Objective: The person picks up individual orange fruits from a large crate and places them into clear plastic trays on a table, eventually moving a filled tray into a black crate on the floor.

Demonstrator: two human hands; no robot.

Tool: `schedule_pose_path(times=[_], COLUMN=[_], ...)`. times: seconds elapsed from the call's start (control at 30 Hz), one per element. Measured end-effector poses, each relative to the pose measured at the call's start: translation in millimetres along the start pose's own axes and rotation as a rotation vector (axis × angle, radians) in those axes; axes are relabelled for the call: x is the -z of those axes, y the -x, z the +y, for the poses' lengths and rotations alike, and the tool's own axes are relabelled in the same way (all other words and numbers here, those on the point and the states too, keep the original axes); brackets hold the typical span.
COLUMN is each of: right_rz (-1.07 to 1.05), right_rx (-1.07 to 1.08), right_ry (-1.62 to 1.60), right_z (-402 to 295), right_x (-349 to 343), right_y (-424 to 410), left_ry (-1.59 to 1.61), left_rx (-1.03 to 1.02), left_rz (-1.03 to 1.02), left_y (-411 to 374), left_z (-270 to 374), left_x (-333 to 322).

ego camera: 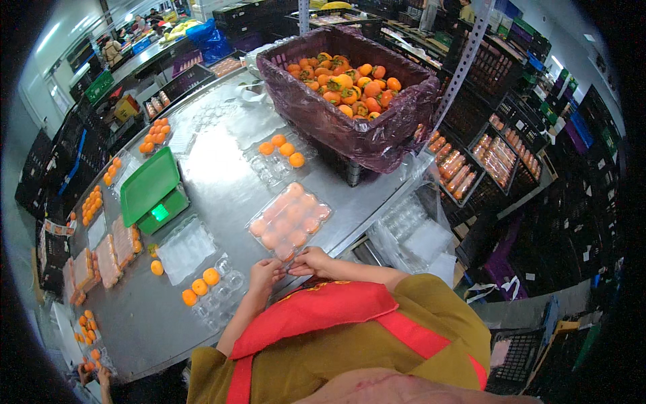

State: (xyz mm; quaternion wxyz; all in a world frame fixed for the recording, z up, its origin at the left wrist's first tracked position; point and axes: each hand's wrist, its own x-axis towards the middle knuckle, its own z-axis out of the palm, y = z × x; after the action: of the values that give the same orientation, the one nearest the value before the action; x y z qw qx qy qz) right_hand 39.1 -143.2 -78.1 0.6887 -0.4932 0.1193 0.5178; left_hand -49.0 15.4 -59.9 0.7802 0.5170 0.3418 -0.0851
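Note:
A clear plastic clamshell pack of orange persimmons (290,220) lies on the metal table, with a thin white sheet over the fruit. My left hand (269,273) and my right hand (309,261) pinch the pack's near corner between fingertips, almost touching each other. To the left, a partly filled clear tray (217,295) holds a row of three persimmons. Beyond the pack stands another partly filled clear tray (272,169) with several persimmons. A large crate lined with dark plastic film (333,134), full of loose persimmons, stands at the far right of the table.
A green scale (151,189) with a lit display stands left on the metal table (151,323). Closed packs (108,260) lie beyond it. Another person's hands (96,373) are at the lower left. A perforated metal post (467,70) and a bag of empty trays (411,232) are at right.

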Motion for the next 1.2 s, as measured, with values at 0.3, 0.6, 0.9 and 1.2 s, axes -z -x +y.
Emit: schedule_pose_path(times=[0.3, 0.6, 0.9, 1.2], right_rz=[0.052, -0.018, 0.264, 0.249], right_rx=[0.009, -0.045, 0.213, 0.121], right_ry=[0.173, 0.252, 0.108, 0.315], right_z=[-7.3, -3.9, -70.8, -83.5], right_x=[-9.7, 13.7, 63.1, 76.7], right_y=[-4.8, -17.0, -6.3, -14.3], left_ry=[0.019, 0.374, 0.421, 0.516], left_rx=[-0.06, -0.169, 0.005, -0.191], left_rz=[-0.067, -0.414, -0.325, -0.355], left_y=[4.2, -4.4, 18.1, 12.6], left_z=[15.1, 49.8, 48.0, 63.0], left_x=[-9.2, 13.5, 1.6, -3.5])
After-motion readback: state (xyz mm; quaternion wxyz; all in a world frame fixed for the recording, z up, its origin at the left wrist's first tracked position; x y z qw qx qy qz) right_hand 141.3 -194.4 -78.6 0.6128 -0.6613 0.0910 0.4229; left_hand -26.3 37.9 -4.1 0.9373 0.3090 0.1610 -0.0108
